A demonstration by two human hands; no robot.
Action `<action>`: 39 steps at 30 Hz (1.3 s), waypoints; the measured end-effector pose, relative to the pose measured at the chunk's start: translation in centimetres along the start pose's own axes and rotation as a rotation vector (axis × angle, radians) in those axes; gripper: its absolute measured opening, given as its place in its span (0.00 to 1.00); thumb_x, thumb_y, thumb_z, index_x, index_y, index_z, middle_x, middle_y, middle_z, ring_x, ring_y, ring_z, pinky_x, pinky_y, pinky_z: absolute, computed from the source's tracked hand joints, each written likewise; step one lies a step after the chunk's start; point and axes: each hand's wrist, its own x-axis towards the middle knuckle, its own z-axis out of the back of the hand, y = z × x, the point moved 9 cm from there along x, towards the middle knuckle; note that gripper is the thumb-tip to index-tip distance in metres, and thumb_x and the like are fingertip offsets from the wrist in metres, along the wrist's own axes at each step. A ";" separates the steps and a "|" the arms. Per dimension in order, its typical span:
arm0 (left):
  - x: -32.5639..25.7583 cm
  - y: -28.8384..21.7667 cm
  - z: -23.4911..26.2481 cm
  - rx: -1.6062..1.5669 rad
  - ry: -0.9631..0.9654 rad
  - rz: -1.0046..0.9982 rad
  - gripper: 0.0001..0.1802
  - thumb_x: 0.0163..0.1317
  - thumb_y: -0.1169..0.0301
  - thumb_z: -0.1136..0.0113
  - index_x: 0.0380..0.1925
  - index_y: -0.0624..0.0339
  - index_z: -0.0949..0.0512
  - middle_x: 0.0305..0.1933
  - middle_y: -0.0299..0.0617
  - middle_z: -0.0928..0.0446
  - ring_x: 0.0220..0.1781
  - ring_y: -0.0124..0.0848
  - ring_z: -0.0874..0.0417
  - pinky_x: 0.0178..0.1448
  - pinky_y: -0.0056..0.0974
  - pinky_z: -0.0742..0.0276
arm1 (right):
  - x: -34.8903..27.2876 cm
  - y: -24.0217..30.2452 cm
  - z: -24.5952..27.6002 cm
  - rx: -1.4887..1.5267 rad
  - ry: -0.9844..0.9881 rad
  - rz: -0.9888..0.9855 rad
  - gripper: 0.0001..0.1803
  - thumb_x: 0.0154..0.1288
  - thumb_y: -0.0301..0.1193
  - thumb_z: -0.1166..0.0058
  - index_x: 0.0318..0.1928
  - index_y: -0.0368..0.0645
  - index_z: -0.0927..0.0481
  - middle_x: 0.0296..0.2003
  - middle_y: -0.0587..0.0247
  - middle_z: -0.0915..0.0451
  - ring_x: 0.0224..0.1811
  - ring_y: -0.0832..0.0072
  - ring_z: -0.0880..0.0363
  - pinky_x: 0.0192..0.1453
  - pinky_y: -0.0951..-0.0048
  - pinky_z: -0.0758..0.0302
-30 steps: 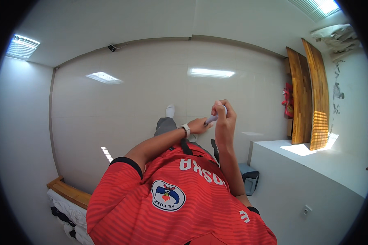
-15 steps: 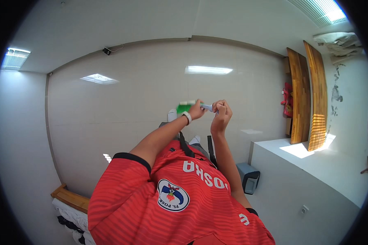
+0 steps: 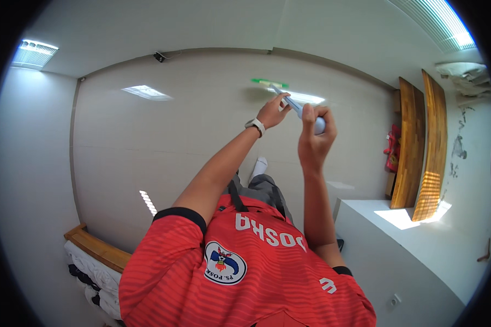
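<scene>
A mop with a pale blue handle (image 3: 295, 106) slants away from me over the floor. Its flat green and cream head (image 3: 271, 84), slightly blurred, lies at the far side beside a light reflection. My right hand (image 3: 317, 139) is closed round the near end of the handle, whose rounded tip shows by the fingers. Farther down the handle, my left hand (image 3: 273, 113) is closed on it too, with a light-coloured watch (image 3: 255, 127) on that wrist.
Pale glossy floor (image 3: 202, 120) spreads around me, and one white-socked foot (image 3: 259, 168) shows. A wooden bench (image 3: 411, 141) stands at right, red items (image 3: 392, 147) beside it. A white ledge (image 3: 365, 210) is at lower right. Wooden furniture (image 3: 95, 248) with white fabric stands at lower left.
The mop head has swung from near my feet to farther out ahead. Both hands have moved forward with the handle, and the right hand is also farther right.
</scene>
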 end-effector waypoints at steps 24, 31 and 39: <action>-24.3 10.3 1.8 0.058 -0.156 0.513 0.15 0.69 0.62 0.47 0.47 0.61 0.30 0.29 0.46 0.21 0.31 0.37 0.18 0.38 0.42 0.25 | -8.1 -8.6 -8.3 -0.046 0.716 -0.439 0.21 0.69 0.33 0.50 0.18 0.35 0.28 0.15 0.66 0.31 0.20 0.83 0.34 0.26 0.75 0.38; -17.5 10.1 0.0 -0.077 0.011 0.034 0.39 0.64 0.67 0.39 0.64 0.54 0.57 0.43 0.42 0.23 0.43 0.30 0.20 0.49 0.37 0.25 | -12.0 -7.5 -9.4 -0.159 0.887 0.144 0.13 0.56 0.22 0.44 0.18 0.34 0.31 0.18 0.52 0.30 0.20 0.62 0.31 0.28 0.68 0.33; -18.0 16.1 1.1 0.074 -0.076 0.091 0.40 0.65 0.68 0.43 0.70 0.58 0.55 0.45 0.54 0.21 0.46 0.41 0.16 0.51 0.42 0.22 | -11.6 -17.6 -11.5 -0.202 0.769 0.228 0.13 0.52 0.20 0.41 0.17 0.34 0.31 0.16 0.53 0.30 0.21 0.59 0.30 0.29 0.65 0.34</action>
